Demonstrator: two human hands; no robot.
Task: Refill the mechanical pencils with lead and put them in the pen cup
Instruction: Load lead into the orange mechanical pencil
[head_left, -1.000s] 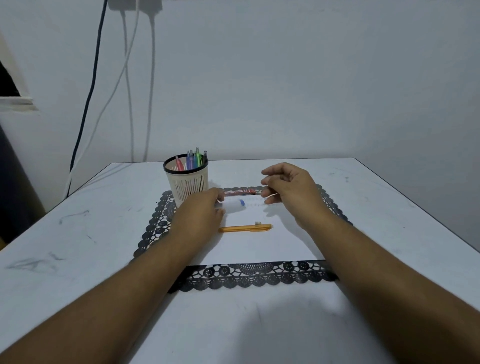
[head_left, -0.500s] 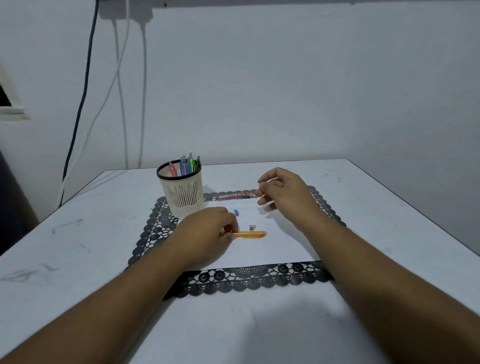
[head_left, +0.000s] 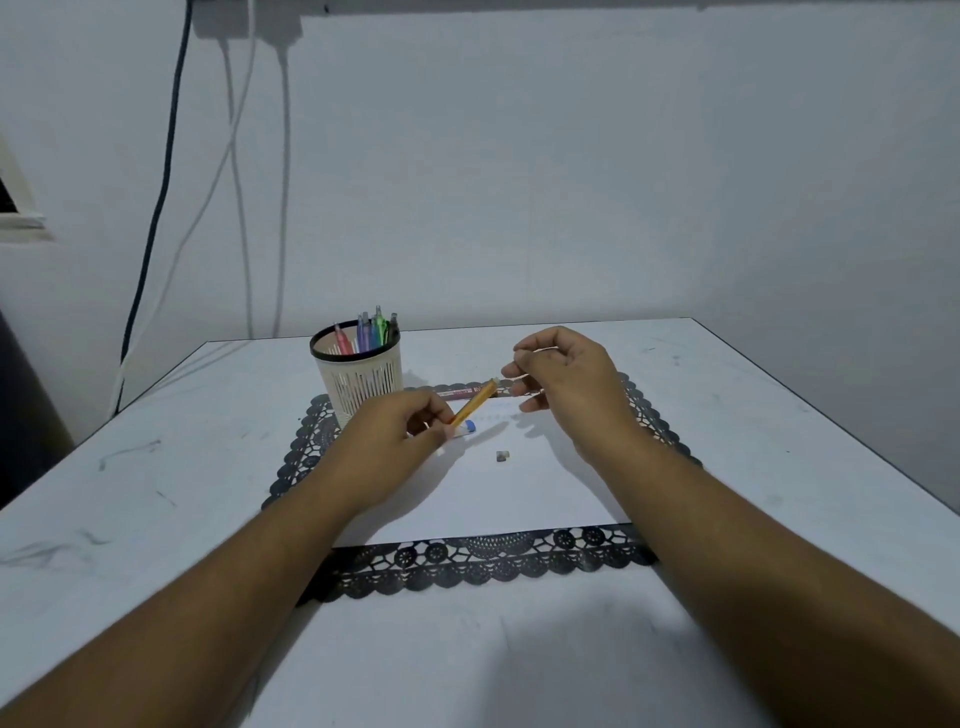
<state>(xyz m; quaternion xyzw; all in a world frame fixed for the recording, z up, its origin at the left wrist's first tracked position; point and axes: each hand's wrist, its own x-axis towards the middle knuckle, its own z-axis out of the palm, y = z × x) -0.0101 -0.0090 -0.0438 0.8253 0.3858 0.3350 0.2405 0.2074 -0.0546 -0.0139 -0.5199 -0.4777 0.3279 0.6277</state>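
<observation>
Reading the grip: my left hand (head_left: 387, 441) pinches the orange mechanical pencil (head_left: 474, 402) near its lower end, so the barrel slants up and to the right with its open top toward my right hand (head_left: 563, 382).
Left fingers: curled and clamped on the pencil; I judge the low hold is meant to leave the upper barrel free as a target.
Right fingers: thumb and forefinger pressed together just beside the pencil's top end, the others loosely curled. I take it they hold a lead, though I cannot make one out, so I cannot tell what is between them.
Pencil cap: a small grey piece (head_left: 502, 455) lies alone on the white sheet (head_left: 519, 493), likely the pencil's cap or eraser, set near so it can go back on after filling.
Lead case: a red tube (head_left: 460, 391) lies flat at the sheet's far edge, behind the pencil, within easy reach of the right hand.
Blue-tipped item: a small white piece with a blue end (head_left: 466, 427) lies just beside my left fingers; I cannot say what it is.
Pen cup: the white slotted cup (head_left: 358, 371) stands upright on the black lace mat (head_left: 467, 566) at its far left corner, with several coloured pencils (head_left: 371, 330) already inside.
Step in hand: feeding lead into the orange pencil, by my judgement; capping and dropping it in the cup are not yet done.
Tabletop: white (head_left: 156, 493), scuffed with dark marks.
</observation>
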